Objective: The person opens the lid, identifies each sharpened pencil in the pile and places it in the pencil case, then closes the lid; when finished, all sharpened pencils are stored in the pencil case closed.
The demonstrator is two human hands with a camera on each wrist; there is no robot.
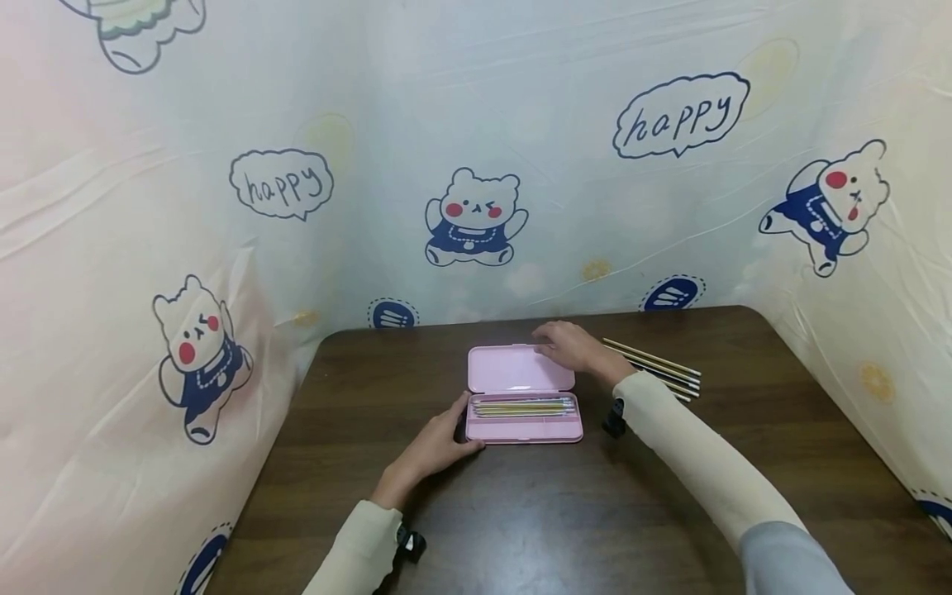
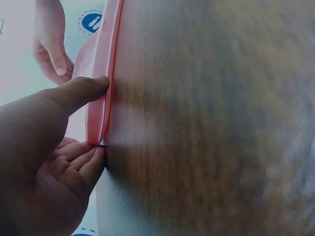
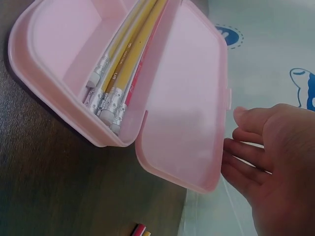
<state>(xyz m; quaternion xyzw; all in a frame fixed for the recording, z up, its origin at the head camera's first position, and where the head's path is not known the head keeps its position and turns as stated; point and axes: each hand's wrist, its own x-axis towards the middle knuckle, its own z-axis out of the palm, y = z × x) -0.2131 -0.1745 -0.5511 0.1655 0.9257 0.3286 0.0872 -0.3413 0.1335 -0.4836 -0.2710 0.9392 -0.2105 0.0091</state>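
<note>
A pink pencil case (image 1: 524, 430) lies open on the table, its lid (image 1: 513, 369) tipped back toward the wall. Inside it several pencils (image 3: 129, 54) with white erasers and silver ferrules lie side by side, most of them yellow and one red. My left hand (image 1: 439, 442) holds the case at its left end, with the thumb (image 2: 91, 91) along the front side and the fingers around the corner. At the lid's far right edge is my right hand (image 1: 573, 345), its fingers loosely bent and the fingertips (image 3: 227, 162) right at the rim, with nothing held.
Several more pencils (image 1: 662, 364) lie in a loose row on the brown table (image 1: 521, 512), right of the case and partly behind the right forearm. A pale cloth (image 1: 372, 165) printed with bears stands around the table's back and sides.
</note>
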